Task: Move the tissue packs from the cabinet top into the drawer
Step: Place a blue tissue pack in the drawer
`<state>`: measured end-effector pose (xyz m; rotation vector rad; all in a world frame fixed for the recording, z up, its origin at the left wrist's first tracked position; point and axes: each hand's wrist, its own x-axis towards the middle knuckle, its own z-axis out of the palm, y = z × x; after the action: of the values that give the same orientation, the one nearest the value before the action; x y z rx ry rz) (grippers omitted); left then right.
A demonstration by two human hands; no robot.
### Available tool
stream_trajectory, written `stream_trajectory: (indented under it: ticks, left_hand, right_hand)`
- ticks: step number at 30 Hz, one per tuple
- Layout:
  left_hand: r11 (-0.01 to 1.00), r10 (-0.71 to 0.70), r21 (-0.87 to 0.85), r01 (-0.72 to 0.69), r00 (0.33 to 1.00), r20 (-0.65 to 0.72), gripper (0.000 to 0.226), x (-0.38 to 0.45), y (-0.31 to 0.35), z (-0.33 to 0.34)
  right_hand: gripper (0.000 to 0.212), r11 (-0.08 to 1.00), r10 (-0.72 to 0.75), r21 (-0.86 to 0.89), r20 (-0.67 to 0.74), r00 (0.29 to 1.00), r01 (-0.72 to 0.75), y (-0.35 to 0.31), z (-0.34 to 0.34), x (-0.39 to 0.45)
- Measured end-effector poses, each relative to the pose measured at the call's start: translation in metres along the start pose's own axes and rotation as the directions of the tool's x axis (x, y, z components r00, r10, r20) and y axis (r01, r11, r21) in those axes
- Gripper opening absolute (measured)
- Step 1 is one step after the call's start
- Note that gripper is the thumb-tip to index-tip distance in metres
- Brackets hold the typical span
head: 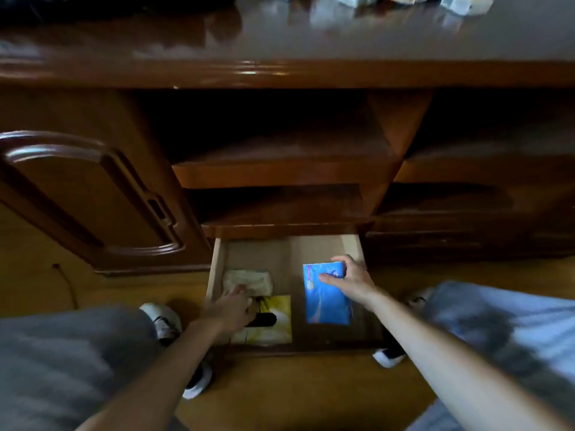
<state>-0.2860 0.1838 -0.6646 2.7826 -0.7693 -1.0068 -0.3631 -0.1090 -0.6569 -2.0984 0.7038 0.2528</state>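
drawer [214,275] stands pulled out at the cabinet's foot. right hand [351,279] pinches the far right edge of a blue tissue pack [325,301] lying in the drawer's right half. left hand [231,309], fingers spread, rests on a pale pack [249,279] at left, beside a yellow pack [280,325]. more packs [460,3], blurred, remain on the cabinet top [311,42].

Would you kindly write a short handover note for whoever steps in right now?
Left hand: in the drawer, on the pale pack; grip unclear.
Right hand: fingers curled round the far end of the blue pack, inside the drawer at right.
Yellow pack lies at the drawer's front left.
Done: three packs in the drawer.
Left: several blurred packs remain on the cabinet top.
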Motion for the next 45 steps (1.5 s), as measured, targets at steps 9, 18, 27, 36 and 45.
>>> stream_trajectory:
  ticks: [9,18,27,36,45]
  left_hand:
    - [0.993,0.039,0.114,-0.042,0.999,0.027,0.048,0.017,-0.016,0.031]
    - [0.998,0.018,0.067,-0.011,0.995,-0.095,0.047,0.023,-0.019,0.044]
    - [1.000,0.016,0.012,-0.018,0.992,0.121,0.053,0.026,-0.019,0.022]
    - [0.914,0.404,0.252,-0.318,0.667,-0.626,0.027,-0.019,0.067,-0.168]
    - [0.906,0.418,0.390,-0.167,0.201,-0.886,0.027,-0.067,0.138,-0.367]
  right_hand:
    - [0.052,0.994,0.071,-0.100,0.303,0.950,-0.043,0.048,0.070,0.036]
    - [0.017,0.964,-0.011,-0.247,0.316,0.949,0.094,0.050,0.078,0.042]
    - [0.080,0.933,0.147,-0.358,0.268,0.952,-0.044,0.042,0.081,0.026]
    - [0.019,0.799,-0.577,-0.298,-0.137,0.805,0.522,-0.122,-0.059,-0.002]
    - [0.032,0.589,-0.798,-0.712,-0.439,0.412,0.382,-0.257,-0.232,-0.033]
